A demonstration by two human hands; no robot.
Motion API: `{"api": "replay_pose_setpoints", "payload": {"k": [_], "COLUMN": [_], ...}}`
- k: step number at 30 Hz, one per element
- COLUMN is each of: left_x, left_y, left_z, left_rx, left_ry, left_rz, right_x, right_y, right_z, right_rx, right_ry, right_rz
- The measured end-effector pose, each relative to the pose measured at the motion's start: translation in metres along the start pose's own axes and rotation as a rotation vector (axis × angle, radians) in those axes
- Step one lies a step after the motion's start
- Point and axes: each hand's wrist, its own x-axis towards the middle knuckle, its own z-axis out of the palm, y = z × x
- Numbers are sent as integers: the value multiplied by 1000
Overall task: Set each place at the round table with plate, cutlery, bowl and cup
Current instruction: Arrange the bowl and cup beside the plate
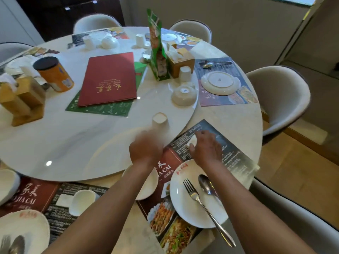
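My right hand is closed on a small white cup at the far end of the nearest placemat. Just nearer, a white plate carries a fork and a spoon. A white bowl lies partly under my left forearm. My left hand is motion-blurred over the turntable's edge, its fingers just short of an upside-down white cup; nothing shows in it.
At the right-hand place lie an upturned plate, bowl, cup and cutlery. The turntable holds a red menu, orange canister, wooden holder and tissue box. Chairs ring the table.
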Motion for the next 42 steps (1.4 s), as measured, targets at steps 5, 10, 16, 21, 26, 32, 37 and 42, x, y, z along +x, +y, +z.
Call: {"api": "replay_pose_setpoints", "payload": {"k": [5,10,16,21,26,32,37,42], "left_x": [15,33,40,46,52,59,65,67], "left_y": [-30,-38,-42,-38,-18,17,37,43], "left_z": [5,9,17,20,24,31,35,37], "left_rx": [-38,17,27,26,7,7,22,25], "left_ry": [-262,-312,-301,-298,-299,-330,-358,-318], "left_rz": [-77,-56,-10,10,59,130,192,197], "right_x": [19,57,78,93,111,99,88,91], "right_y": [-71,-112,-123,-116,-58,13,41,49], "right_z": [9,10,10,-6,-15,-15,-10,1], "right_rx": [-126,-324,-486,-415,115,639,720,689], "right_ry": [22,-80,-71,-81,-44,55,101,56], "right_rz": [-286,-414,-571,-502,-32,323,417,393]}}
